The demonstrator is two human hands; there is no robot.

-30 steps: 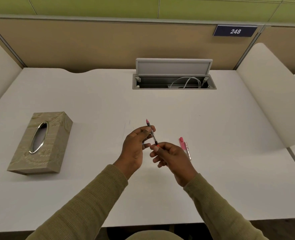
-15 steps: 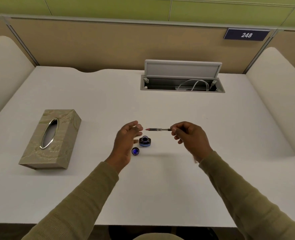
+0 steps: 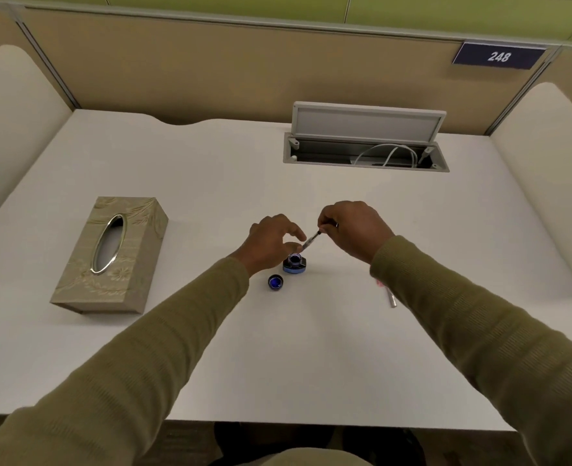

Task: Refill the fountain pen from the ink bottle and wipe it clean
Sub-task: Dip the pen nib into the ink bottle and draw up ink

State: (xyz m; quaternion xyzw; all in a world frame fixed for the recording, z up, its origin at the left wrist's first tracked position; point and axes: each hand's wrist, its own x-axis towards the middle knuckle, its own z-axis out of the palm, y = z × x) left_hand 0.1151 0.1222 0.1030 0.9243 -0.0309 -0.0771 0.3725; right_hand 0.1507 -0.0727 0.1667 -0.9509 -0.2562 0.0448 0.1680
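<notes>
A small blue ink bottle point(image 3: 294, 264) stands uncapped on the white desk point(image 3: 210, 183). Its round blue cap point(image 3: 275, 282) lies just to the front left of it. The slim fountain pen point(image 3: 310, 240) is tilted, with its lower end at the bottle's mouth. My right hand point(image 3: 355, 227) pinches the pen's upper end. My left hand point(image 3: 267, 240) curls beside the bottle, thumb and forefinger at the pen's lower part. A pink and silver pen part point(image 3: 391, 297) lies on the desk, half hidden by my right sleeve.
A beige tissue box point(image 3: 109, 253) with an oval metal slot sits on the left of the desk. At the back, an open cable hatch point(image 3: 365, 153) holds a white cable. Padded side partitions close the desk left and right.
The pen has gone from level in my right hand to tilted with its tip down at the bottle's mouth. My left hand has closed in on its lower end. The camera has tilted down.
</notes>
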